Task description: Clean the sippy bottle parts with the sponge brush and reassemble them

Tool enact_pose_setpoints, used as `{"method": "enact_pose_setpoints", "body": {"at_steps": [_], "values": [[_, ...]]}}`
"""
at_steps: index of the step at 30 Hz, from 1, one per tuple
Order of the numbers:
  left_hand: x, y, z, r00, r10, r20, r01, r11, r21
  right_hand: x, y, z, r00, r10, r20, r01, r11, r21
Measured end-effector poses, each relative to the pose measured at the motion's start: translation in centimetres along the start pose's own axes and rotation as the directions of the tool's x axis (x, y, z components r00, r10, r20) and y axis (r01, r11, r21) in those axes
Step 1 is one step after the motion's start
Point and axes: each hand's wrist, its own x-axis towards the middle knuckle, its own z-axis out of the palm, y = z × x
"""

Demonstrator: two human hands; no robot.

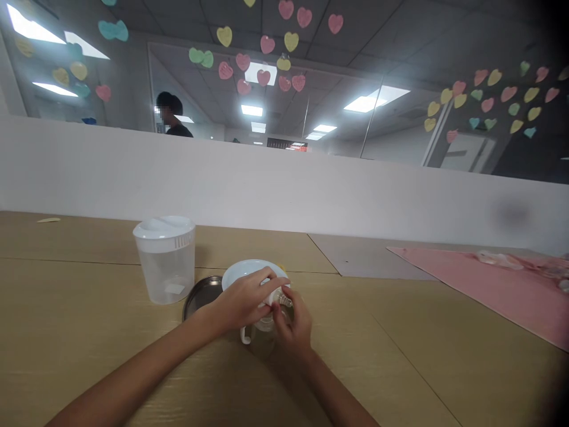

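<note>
Both hands meet in front of a pale white bowl-like piece (253,266) near the table's middle. My left hand (246,299) has its fingers closed round a small white part (274,296). From the other side my right hand (296,326) pinches a clear ribbed piece (285,301) joined to or touching that part. Just below the hands is a clear vessel (265,323), mostly hidden, with a white hook-shaped handle (246,335) at its left. A dark round metal tray (202,296) lies partly behind my left wrist.
A translucent bucket with a white lid (165,261) stands left of the tray. A pink sheet (480,284) with crumpled plastic (498,259) lies at the right, beside a grey mat (368,255). Behind the low white wall (267,184), a person (178,118) shows beyond the glass.
</note>
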Motion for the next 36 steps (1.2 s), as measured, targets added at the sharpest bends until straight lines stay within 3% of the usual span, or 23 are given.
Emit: {"method": "enact_pose_setpoints", "body": {"at_steps": [6, 13, 18, 25, 28, 30, 32, 36], "values": [[-0.1, 0.2, 0.4, 0.99, 0.138, -0.021, -0.134, 0.983, 0.125, 0.3, -0.5, -0.4, 0.994, 0.107, -0.01, -0.106, 0.992, 0.067], [0.0, 0.0, 0.5, 0.972, 0.231, -0.038, -0.226, 0.968, 0.111, 0.6, -0.5, -0.4, 0.982, 0.188, 0.001, -0.187, 0.979, 0.082], [-0.1, -0.6, 0.4, 0.966, 0.236, -0.102, -0.232, 0.972, 0.047, 0.6, -0.5, -0.5, 0.99, 0.141, 0.002, -0.14, 0.986, 0.093], [-0.2, -0.9, 0.1, 0.917, 0.336, -0.214, -0.337, 0.941, 0.037, 0.0, 0.6, -0.7, 0.981, -0.124, -0.15, 0.128, 0.992, 0.013], [-0.2, -0.6, -0.2, 0.896, 0.371, -0.244, -0.394, 0.917, -0.054, -0.4, 1.2, -0.9, 0.974, -0.177, -0.144, 0.174, 0.984, -0.034], [-0.2, -0.6, -0.6, 0.913, 0.306, -0.268, -0.349, 0.928, -0.13, -0.5, 1.4, -1.1, 0.979, -0.17, -0.112, 0.166, 0.985, -0.047], [-0.2, -1.0, -1.2, 0.936, 0.154, -0.317, -0.224, 0.954, -0.2, -0.5, 1.4, -1.5, 0.983, -0.169, -0.069, 0.168, 0.986, -0.013], [0.0, -3.2, -2.1, 0.922, -0.163, -0.351, 0.058, 0.955, -0.291, 0.1, 1.0, -1.5, 0.992, -0.125, -0.023, 0.126, 0.991, 0.053]]}}
